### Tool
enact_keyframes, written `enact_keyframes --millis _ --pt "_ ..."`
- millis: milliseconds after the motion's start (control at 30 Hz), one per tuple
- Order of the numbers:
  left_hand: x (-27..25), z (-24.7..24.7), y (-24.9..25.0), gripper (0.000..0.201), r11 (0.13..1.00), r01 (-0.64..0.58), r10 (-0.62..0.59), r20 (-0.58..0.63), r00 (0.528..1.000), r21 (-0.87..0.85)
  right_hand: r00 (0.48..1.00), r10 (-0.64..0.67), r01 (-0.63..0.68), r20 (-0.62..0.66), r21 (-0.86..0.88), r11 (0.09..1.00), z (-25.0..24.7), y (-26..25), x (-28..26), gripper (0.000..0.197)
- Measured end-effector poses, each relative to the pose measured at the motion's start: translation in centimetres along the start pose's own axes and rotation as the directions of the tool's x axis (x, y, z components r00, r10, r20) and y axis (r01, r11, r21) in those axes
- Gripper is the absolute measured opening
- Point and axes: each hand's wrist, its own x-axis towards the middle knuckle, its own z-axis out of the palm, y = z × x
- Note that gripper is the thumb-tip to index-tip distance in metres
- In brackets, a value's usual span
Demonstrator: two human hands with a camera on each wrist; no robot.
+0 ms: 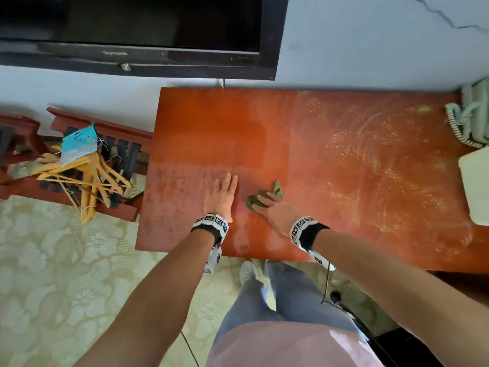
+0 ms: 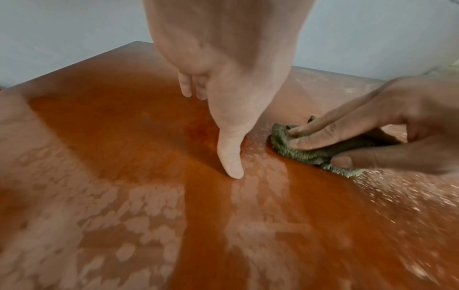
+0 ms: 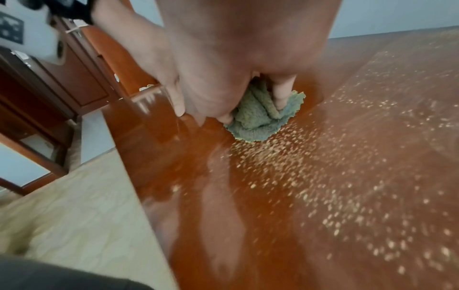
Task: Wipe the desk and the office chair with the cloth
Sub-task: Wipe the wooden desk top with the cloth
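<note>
While I watch from the head view, here is the scene:
Right hand point(image 1: 275, 209): pressing the bunched green cloth point(image 1: 260, 198), thumb curled against it.
Left hand point(image 1: 221, 198): flat and relaxed on the desk point(image 1: 344, 168), just left of the cloth (holding nothing).
Cloth: near-centre of the desk, pale crumbs to its right.

the desk point(image 1: 330, 133) is glossy reddish wood, dulled by pale dust and gritty specks. the cloth point(image 3: 258, 119) is nubby green terry. the hangers point(image 1: 87, 176) look wooden.

Soft daylight, blurred wide-angle edges
</note>
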Motion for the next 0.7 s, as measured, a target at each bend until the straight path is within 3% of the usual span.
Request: enact_keyframes --millis 100,300,467,700 --pt "-2.0 1.7 0.1 0.136 0.998 -0.057 0.056 -0.036 0.998 -0.028 1.0 -0.017 0.017 0.022 -0.011 1.0 1.4 -2.5 -2.2 0.078" --pt "-5.4 5.3 -1.0 0.148 0.992 -0.121 0.122 0.041 0.992 -0.033 0.998 -0.055 0.056 0.034 -0.013 0.998 4.9 -7.0 -6.3 0.081" --pt "-6.7 7.0 -1.5 0.137 0.987 -0.154 0.152 0.071 0.986 0.034 0.998 -0.038 0.038 0.039 0.015 0.999 7.4 -9.2 -8.6 0.085" --pt "-7.7 7.8 -1.7 0.137 0.984 -0.159 0.155 0.052 0.987 0.08 0.997 -0.067 0.068 0.047 -0.02 0.997 8.4 -10.2 -10.5 0.081"
